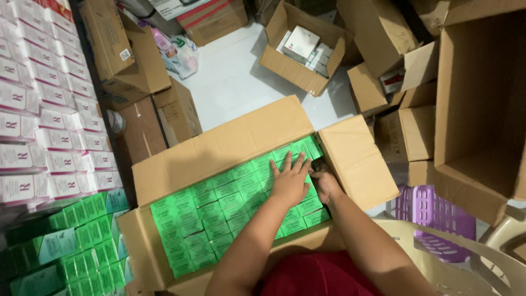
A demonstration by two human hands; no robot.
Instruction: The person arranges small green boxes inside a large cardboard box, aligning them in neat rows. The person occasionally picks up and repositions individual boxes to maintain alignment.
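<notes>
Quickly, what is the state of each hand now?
Left hand: open, flat on the green boxes.
Right hand: fingers down among the green boxes; grip cannot be told.

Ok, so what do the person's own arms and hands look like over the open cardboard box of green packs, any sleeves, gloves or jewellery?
Both forearms are bare up to the bottom edge of the picture: no sleeves show. The left hand has no glove, and no ring or watch can be seen on it. The right hand is partly in shadow, also ungloved. A dark red garment covers the body or lap between the arms.
</notes>
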